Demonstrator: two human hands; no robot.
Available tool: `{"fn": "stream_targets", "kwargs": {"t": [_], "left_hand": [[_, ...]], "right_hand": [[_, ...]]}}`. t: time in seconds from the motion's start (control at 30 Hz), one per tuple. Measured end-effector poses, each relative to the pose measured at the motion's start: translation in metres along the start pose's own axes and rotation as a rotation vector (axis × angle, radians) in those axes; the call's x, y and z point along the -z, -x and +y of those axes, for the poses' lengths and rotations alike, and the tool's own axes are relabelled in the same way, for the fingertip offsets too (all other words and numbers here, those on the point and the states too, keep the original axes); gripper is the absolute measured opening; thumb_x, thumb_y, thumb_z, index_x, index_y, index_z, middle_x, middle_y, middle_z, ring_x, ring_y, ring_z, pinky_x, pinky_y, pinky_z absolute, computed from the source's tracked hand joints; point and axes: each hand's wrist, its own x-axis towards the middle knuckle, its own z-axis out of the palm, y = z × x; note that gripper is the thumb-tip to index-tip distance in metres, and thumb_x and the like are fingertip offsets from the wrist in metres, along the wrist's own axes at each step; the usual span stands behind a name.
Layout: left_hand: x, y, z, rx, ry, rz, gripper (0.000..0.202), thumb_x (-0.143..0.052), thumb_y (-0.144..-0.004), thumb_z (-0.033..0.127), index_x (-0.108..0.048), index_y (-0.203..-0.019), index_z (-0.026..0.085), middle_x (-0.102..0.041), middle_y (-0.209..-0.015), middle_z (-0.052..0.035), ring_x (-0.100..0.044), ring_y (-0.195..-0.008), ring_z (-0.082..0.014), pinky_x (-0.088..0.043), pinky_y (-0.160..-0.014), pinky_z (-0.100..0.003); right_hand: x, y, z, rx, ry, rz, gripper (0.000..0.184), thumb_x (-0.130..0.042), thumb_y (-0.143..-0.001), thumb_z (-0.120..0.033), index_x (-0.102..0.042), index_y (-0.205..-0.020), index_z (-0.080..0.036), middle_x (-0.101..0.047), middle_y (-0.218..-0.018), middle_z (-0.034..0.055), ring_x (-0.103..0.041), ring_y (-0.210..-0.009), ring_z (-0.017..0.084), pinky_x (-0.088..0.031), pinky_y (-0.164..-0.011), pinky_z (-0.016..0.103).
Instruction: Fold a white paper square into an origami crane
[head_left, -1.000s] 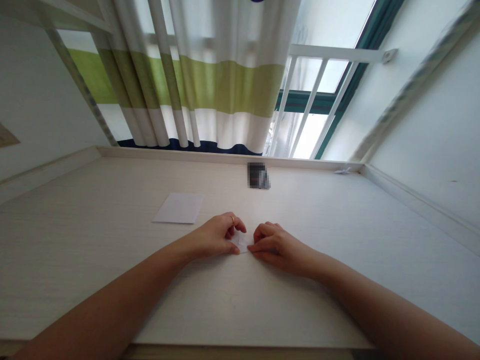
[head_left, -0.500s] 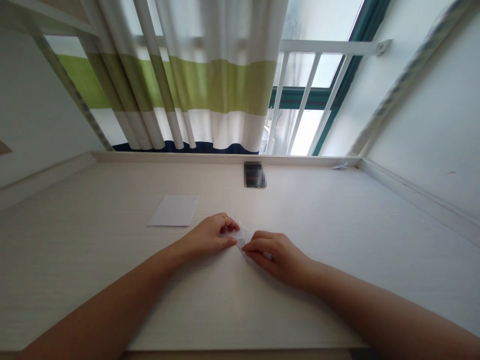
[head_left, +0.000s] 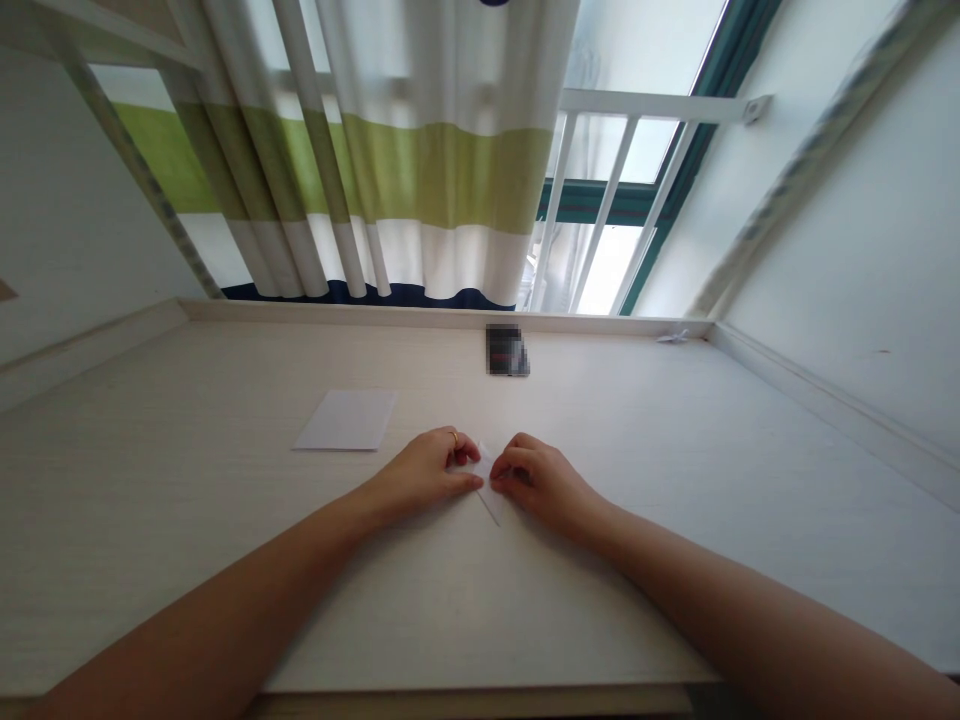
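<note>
A small piece of folded white paper [head_left: 489, 503] lies on the table between my two hands, its lower point toward me. My left hand [head_left: 433, 468], with a gold ring on one finger, holds the paper's left side between thumb and curled fingers. From the right, my right hand [head_left: 546, 483] pinches the paper's right edge, thumb and fingertips pressed together. Fingers cover much of the paper, so its full shape is hidden.
A flat square sheet of white paper [head_left: 346, 420] lies left of my hands. A dark, blurred-out object [head_left: 506, 350] stands near the table's back ledge. A small white scrap [head_left: 673, 337] is at the back right. Behind the ledge hang curtains [head_left: 450, 170] and white railings [head_left: 607, 210].
My right hand has shifted slightly up and away from me along the paper, uncovering its lower point. My left thumb has moved a little to the right.
</note>
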Motion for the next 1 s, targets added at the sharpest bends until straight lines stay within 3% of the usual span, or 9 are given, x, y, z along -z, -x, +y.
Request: {"fn": "stream_targets", "kwargs": {"t": [0.2,0.67,1.0], "left_hand": [[-0.0018,-0.0006,0.0017,0.073,0.066,-0.057,0.029,-0.058,-0.064,0.034,-0.060,-0.085,0.015,-0.055,-0.069,0.0000,-0.051,-0.063,-0.0140,-0.039,-0.059,-0.025],[-0.0051,-0.0021,-0.0017,0.080,0.119,-0.059,0.026,-0.060,-0.062,0.030,-0.061,-0.083,0.015,-0.054,-0.066,0.0010,-0.051,-0.060,-0.0130,-0.037,-0.056,-0.023],[-0.0046,0.0013,0.0019,0.075,0.087,-0.018,0.027,-0.060,-0.062,0.031,-0.060,-0.084,0.016,-0.054,-0.070,0.0005,-0.050,-0.062,-0.0132,-0.037,-0.057,-0.024]], "right_hand": [[0.0000,-0.0043,-0.0019,-0.100,0.012,-0.039,0.020,-0.060,-0.069,-0.014,-0.062,-0.089,-0.016,-0.054,-0.090,0.0056,-0.052,-0.073,0.013,-0.040,-0.071,0.027],[-0.0006,-0.0083,-0.0053,-0.204,0.019,-0.062,0.017,-0.063,-0.066,-0.013,-0.060,-0.083,-0.013,-0.054,-0.089,0.0057,-0.052,-0.079,0.014,-0.040,-0.075,0.028],[-0.0030,-0.0064,-0.0044,-0.198,-0.003,-0.042,0.017,-0.062,-0.067,-0.012,-0.057,-0.082,-0.015,-0.052,-0.089,0.0051,-0.051,-0.080,0.014,-0.039,-0.076,0.029]]}}
